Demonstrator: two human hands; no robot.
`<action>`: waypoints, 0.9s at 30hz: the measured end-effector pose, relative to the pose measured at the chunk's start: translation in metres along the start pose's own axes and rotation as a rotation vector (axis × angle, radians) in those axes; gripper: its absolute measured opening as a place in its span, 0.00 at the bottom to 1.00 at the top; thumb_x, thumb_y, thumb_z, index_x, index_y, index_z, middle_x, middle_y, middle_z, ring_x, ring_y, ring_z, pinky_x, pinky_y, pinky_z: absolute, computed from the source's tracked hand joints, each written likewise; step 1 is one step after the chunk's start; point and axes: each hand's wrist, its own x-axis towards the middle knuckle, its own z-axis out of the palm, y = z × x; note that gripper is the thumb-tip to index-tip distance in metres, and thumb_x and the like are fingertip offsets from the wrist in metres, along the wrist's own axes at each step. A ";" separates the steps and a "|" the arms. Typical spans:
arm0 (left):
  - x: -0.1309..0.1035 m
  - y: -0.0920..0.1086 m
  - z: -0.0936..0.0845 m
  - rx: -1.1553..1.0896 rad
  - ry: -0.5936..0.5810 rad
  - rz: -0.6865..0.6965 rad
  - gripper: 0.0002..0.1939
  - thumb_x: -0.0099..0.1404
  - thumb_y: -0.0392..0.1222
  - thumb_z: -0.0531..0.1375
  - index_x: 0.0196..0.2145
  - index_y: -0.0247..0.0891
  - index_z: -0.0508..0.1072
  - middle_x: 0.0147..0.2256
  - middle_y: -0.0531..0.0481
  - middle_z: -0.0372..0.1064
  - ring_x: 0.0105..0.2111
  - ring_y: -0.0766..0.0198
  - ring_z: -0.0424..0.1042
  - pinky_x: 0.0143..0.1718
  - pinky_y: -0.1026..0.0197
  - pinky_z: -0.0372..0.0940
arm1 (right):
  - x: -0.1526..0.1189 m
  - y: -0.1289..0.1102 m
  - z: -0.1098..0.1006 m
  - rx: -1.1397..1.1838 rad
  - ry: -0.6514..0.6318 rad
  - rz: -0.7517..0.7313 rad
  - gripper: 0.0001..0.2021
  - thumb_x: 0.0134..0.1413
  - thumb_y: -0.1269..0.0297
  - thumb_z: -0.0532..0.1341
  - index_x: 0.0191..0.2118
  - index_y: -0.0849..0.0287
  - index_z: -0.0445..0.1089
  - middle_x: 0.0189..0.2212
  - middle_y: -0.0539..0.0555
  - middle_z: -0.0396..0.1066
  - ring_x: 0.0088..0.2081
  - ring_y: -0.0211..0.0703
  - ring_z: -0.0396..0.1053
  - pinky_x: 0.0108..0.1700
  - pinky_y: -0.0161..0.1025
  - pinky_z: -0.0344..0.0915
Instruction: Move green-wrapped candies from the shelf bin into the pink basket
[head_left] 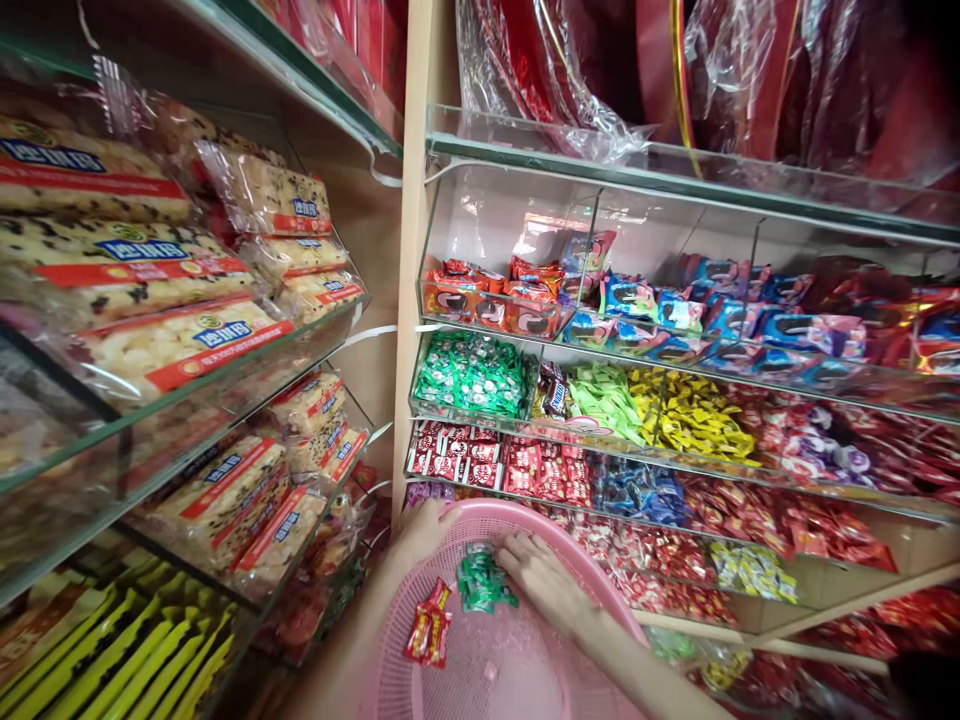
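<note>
A pink plastic basket (600, 560) is at the bottom centre. My left hand (422, 532) is at its upper left rim, its fingers partly hidden at the edge. Inside the basket, my right hand (534, 570) reaches down with its fingertips at the right side of a small pile of green-wrapped candies (482, 580). Whether it grips any of them cannot be made out. Red and yellow packets (430, 627) lie on the basket's left side, apart from the green candies. A small pale pink piece (490, 671) rests on the basket floor.
Glass shelves (660, 350) behind the basket hold wrapped sweets, including a compartment of green candies (472, 373) and yellow ones (697, 415). At the left, shelves bear packaged pastries (225, 340), with a glass edge near my left forearm. A wooden post (411, 240) stands between the shelves.
</note>
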 end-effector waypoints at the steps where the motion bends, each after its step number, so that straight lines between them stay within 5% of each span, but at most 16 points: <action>1: 0.000 0.000 0.000 0.000 0.003 0.002 0.23 0.68 0.55 0.46 0.44 0.42 0.75 0.42 0.43 0.77 0.45 0.55 0.74 0.38 0.62 0.61 | 0.000 0.000 0.001 -0.008 0.001 0.005 0.05 0.62 0.73 0.55 0.39 0.58 0.67 0.40 0.52 0.71 0.41 0.45 0.67 0.42 0.40 0.60; 13: 0.003 -0.002 0.002 0.001 0.013 0.019 0.23 0.68 0.57 0.46 0.44 0.43 0.75 0.43 0.43 0.77 0.45 0.55 0.75 0.37 0.63 0.61 | -0.003 0.004 0.011 0.022 -0.014 0.004 0.03 0.61 0.67 0.59 0.39 0.58 0.68 0.43 0.54 0.70 0.44 0.47 0.67 0.44 0.43 0.61; 27: 0.007 -0.001 0.002 0.006 0.007 0.013 0.24 0.67 0.59 0.46 0.44 0.42 0.75 0.43 0.43 0.76 0.45 0.55 0.75 0.37 0.63 0.61 | -0.006 0.006 -0.001 0.200 -0.046 0.081 0.09 0.56 0.60 0.64 0.39 0.58 0.68 0.44 0.55 0.70 0.45 0.49 0.67 0.45 0.44 0.63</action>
